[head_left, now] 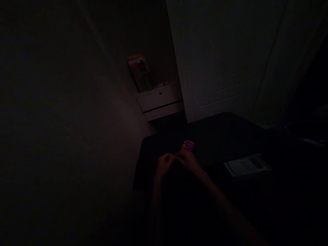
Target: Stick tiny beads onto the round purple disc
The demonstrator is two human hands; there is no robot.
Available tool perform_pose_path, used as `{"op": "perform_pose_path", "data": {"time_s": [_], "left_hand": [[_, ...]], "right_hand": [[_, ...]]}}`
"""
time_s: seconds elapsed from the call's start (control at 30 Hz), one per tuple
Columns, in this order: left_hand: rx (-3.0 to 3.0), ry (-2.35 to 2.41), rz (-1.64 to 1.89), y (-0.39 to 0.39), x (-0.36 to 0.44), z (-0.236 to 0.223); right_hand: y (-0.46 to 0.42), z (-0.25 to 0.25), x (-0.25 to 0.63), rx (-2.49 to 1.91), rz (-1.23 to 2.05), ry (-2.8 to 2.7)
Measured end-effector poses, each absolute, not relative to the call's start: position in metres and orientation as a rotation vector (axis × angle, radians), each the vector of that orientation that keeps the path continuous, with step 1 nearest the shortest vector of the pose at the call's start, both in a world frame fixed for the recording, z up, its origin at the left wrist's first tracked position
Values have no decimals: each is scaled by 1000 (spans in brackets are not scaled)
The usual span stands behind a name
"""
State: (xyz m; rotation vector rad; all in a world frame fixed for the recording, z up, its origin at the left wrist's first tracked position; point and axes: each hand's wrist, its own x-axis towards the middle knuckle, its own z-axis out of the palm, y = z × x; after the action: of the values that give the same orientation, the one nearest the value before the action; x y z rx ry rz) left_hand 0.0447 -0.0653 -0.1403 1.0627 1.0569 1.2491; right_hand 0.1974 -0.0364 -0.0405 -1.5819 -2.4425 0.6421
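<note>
The scene is very dark. My left hand (164, 164) is closed, with its fingertips pinched together around a small reddish thing (168, 158) too dim to name. Fingertips of my right hand (188, 160) meet it from the other side, also in a pinch; what lies between them is hidden. Just beyond my right hand, a small round disc (188, 145) shows purple with bright pink-orange dots around its rim. Both hands are over the dark tabletop (212, 136).
A pale printed packet or paper (247, 165) lies to the right. Behind the table are a drawer unit (161, 100), a red-and-white box or bag (138, 70) on it, and a pale panel (225, 61). A wall (89, 119) runs close along the left.
</note>
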Motion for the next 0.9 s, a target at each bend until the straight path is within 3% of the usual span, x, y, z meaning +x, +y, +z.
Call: {"op": "perform_pose_path", "data": {"time_s": [0.53,0.9], "left_hand": [[1140,1147,1164,-65,40,-131],[1035,1192,1258,-62,42,-140]], "right_hand": [[-45,-27,189,-1561,589,-2575],[-38,-32,190,-1665,622,-2239]]}}
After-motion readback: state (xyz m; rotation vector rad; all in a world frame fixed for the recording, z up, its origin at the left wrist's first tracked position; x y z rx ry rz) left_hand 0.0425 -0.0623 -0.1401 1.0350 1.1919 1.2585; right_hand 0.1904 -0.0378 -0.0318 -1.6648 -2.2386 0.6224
